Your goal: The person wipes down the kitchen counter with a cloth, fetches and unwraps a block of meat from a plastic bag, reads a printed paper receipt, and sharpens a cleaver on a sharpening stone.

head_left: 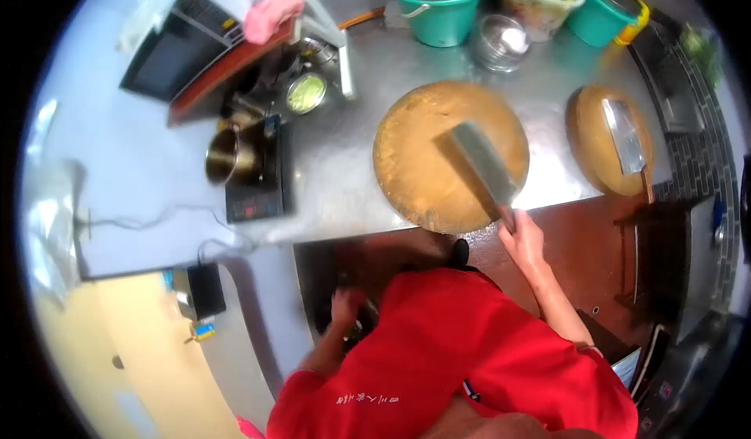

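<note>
My right hand (524, 240) is closed around the handle of a cleaver (485, 157). The broad blade is over a large round wooden chopping board (415, 142) on the metal counter; whether it touches the wood I cannot tell. Down at my left side, my left hand (345, 308) is beside a dark space below the counter's front edge. Its fingers are blurred, so any grip there is unclear. A second cleaver (623, 134) lies on a smaller round board (591, 138) to the right.
Along the back of the metal counter (332, 181) stand a teal bucket (438, 21), a patterned tub (540, 9) and stacked metal bowls (497, 52). A metal pot (232, 156) sits on an induction cooker (254, 204) at left, near a bowl of chopped greens (306, 93). A pink cloth (274, 13) hangs above.
</note>
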The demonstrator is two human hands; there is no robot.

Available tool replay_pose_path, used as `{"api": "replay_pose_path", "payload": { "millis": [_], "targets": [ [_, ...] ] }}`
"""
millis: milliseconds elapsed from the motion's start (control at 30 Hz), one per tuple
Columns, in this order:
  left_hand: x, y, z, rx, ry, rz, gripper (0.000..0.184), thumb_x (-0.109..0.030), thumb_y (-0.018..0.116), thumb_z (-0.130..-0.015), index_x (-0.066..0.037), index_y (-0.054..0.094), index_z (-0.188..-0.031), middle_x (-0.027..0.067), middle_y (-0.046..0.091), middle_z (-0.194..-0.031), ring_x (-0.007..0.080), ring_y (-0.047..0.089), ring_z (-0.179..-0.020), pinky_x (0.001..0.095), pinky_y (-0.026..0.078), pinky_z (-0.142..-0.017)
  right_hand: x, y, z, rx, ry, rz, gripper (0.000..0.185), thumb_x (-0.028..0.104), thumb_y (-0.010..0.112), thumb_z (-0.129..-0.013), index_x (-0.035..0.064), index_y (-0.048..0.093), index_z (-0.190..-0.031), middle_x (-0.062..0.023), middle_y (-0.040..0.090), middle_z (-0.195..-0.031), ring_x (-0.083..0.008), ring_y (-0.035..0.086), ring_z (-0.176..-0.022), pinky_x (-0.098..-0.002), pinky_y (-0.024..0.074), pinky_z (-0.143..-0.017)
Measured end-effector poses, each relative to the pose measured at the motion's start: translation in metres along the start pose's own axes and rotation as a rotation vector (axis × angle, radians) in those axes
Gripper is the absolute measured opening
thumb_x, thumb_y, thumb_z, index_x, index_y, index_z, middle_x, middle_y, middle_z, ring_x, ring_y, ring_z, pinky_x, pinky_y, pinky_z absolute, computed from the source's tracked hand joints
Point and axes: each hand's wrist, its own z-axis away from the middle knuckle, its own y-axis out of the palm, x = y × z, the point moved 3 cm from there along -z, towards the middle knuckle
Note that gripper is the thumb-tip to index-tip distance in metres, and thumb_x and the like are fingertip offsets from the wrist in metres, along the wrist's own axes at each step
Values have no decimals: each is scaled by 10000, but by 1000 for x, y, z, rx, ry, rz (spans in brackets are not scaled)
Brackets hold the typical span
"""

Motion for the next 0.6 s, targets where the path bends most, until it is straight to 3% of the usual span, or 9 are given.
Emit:
{"api": "replay_pose_path", "payload": {
  "millis": [67, 167, 233, 300, 367, 467, 500, 567, 600],
  "targets": [
    [25, 41, 77, 21, -410, 23, 348, -255, 733, -814, -124, 704, -1136, 180, 680, -1030, 397, 629, -1038, 520, 533, -847, 5, 5, -25, 53, -22, 22, 324, 222, 748, -865, 38, 624, -1100, -218, 688, -1001, -444, 669, -888, -495, 550, -773],
    [21, 50, 133, 131, -591, 10, 335, -247, 731, -817, -114, 705, -1124, 181, 677, -1030, 394, 633, -1025, 512, 535, -846, 13, 8, -38, 43, -73, 39, 376, 219, 784, -851, 45, 663, -1162, -203, 659, -1159, -415, 648, -1042, -476, 544, -881],
    [24, 57, 139, 178, -601, 1, 327, -241, 730, -819, -108, 705, -1116, 182, 674, -1030, 392, 636, -1017, 507, 535, -845, 21, 0, -40, -127, -219, 36, 416, 214, 802, -842, 47, 679, -1203, -200, 615, -1273, -396, 613, -1151, -467, 528, -953],
    [29, 64, 124, 203, -553, -8, 319, -236, 729, -820, -101, 706, -1108, 183, 672, -1029, 389, 639, -1009, 502, 536, -844, -11, -1, -43, -295, -51, 111, 444, 179, 785, -877, -4, 652, -1260, -208, 570, -1335, -382, 560, -1241, -457, 499, -1015],
    [37, 67, 97, 191, -455, -36, 310, -231, 728, -822, -95, 707, -1100, 184, 669, -1029, 387, 642, -1001, 497, 537, -843, -56, 0, -57, -247, 254, -225, 544, 308, 669, -1005, 24, 531, -1447, -203, 505, -1473, -369, 480, -1374, -470, 422, -1120],
    [59, 63, 37, 102, -217, -74, 298, -223, 726, -825, -85, 708, -1089, 186, 666, -1029, 384, 646, -988, 489, 538, -841, -71, 33, -84, -61, 659, -1080, 899, 695, 328, -1048, 57, 157, -1657, -165, 195, -1706, -309, 261, -1542, -444, 219, -1264],
    [68, 59, 14, 43, -161, -40, 294, -220, 725, -826, -82, 708, -1085, 186, 664, -1029, 383, 648, -984, 487, 539, -841, -72, 58, -87, -84, 599, -1089, 914, 693, 372, -1041, 44, 170, -1653, -160, 198, -1706, -302, 207, -1562, -440, 156, -1273],
    [28, -30, -30, -150, -461, 858, 261, -150, 711, -821, -55, 686, -1063, 174, 649, -986, 382, 635, -980, 454, 536, -848, -30, 41, -85, -83, 753, -1218, 863, 657, 385, -1054, 110, 123, -1667, -147, 146, -1716, -298, 193, -1566, -461, 156, -1274],
    [29, -53, -51, -175, -336, 698, 275, -68, 706, -809, -40, 678, -1082, 151, 638, -1047, 328, 633, -1002, 417, 527, -889, -24, 48, -85, -88, 762, -1219, 866, 655, 387, -1055, 107, 111, -1667, -151, 136, -1717, -301, 177, -1569, -459, 151, -1275]
  ]
}}
